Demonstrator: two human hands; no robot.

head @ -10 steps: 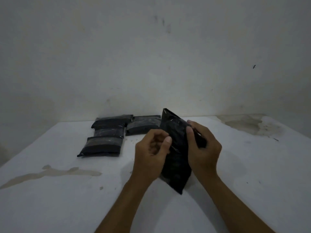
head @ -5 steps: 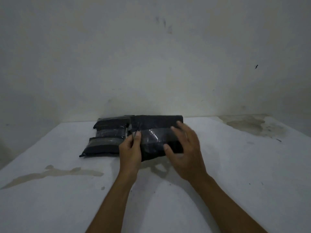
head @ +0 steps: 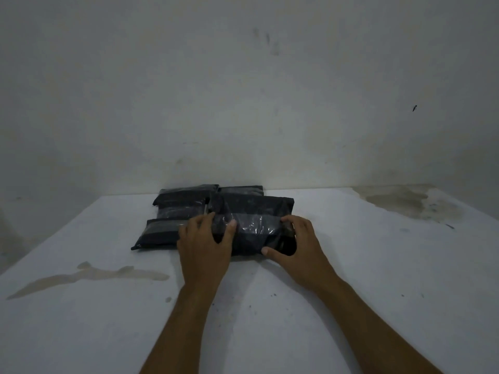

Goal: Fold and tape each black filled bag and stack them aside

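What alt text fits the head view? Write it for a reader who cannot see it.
Two bare hands, left hand and right hand, grip the ends of a black plastic filled bag banded with clear shiny tape, lying on a stained white table. Beside it on the left and behind it lie more taped black bags, near a bare white wall.

Centre of frame: folded black bag (head: pixel 252 225) with clear tape (head: pixel 253 222) across it, lying flat on white table (head: pixel 351 279) | gripped at its left end by left hand (head: pixel 205 241) and at its right end by right hand (head: pixel 295 244) | taped bags (head: pixel 172 220) touching it, left and behind | stained wall (head: pixel 243 90) above.
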